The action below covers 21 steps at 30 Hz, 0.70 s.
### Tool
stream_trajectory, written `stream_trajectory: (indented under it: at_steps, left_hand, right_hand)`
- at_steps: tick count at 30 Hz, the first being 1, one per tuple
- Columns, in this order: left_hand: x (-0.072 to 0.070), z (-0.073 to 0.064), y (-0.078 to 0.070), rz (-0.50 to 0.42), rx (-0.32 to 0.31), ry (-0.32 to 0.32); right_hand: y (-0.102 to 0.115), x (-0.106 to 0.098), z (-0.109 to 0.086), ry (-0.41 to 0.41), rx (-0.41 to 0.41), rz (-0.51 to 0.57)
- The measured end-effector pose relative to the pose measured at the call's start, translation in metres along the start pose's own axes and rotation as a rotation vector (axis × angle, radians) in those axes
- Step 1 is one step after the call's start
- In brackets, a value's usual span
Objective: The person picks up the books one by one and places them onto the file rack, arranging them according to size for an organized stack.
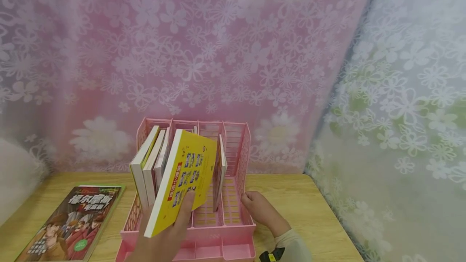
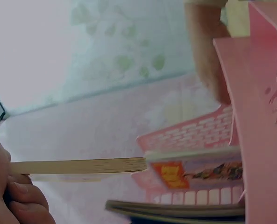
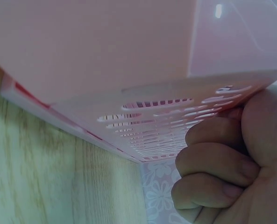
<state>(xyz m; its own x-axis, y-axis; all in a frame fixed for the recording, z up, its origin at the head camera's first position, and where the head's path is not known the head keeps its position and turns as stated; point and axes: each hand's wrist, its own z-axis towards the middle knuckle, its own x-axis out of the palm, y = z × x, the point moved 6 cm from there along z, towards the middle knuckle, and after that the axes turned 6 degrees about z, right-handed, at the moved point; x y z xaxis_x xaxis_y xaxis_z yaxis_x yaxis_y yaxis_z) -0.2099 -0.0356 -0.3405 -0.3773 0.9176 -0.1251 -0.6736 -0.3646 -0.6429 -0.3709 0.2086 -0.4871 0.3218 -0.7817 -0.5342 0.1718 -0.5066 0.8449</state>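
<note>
My left hand [image 1: 164,233] grips a yellow book [image 1: 200,161] by its lower part, thumb across the cover. The book leans over the front of a pink book rack [image 1: 218,233]. In the left wrist view the curled fingers [image 2: 28,205] hold one end of the book [image 2: 82,166], which appears edge-on. At the rack's right side my right hand [image 1: 263,209] pinches the edge of the side wall. The right wrist view shows the curled fingers [image 3: 213,168] beside the slotted wall [image 3: 171,123].
Several books [image 1: 149,153] stand in the rack's left compartments. A thin book [image 1: 220,173] stands near the right divider. On the wooden table [image 1: 309,213], a comic-style book [image 1: 73,221] lies flat to the left. A flowered curtain [image 1: 218,51] hangs behind.
</note>
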Motion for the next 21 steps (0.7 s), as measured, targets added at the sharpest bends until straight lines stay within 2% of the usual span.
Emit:
stream_trajectory:
  at_steps: [2,4,7,9,12,15,21]
  left_hand:
    - [0.008,0.001,0.005,0.044,-0.042,0.075]
    - [0.014,0.003,0.011,0.142,-0.069,0.114]
    - [0.024,0.006,0.026,0.264,-0.145,0.139]
    - [0.030,0.006,0.036,0.307,-0.195,0.160]
    - [0.038,0.004,0.051,0.309,-0.281,0.195]
    - [0.044,0.003,0.062,0.337,-0.328,0.218]
    - [0.057,0.003,0.071,0.417,-0.348,0.304]
  right_hand:
    - [0.001,0.000,-0.001,-0.004,-0.007,-0.009]
    - [0.002,0.000,-0.002,-0.014,-0.014,-0.020]
    - [0.004,-0.001,-0.003,-0.022,-0.023,-0.026]
    - [0.006,-0.001,-0.003,-0.024,-0.025,-0.034]
    - [0.006,-0.001,-0.002,-0.025,-0.033,-0.048]
    - [0.005,0.000,-0.002,-0.025,-0.036,-0.050]
    - [0.004,-0.001,-0.001,-0.027,-0.031,-0.047]
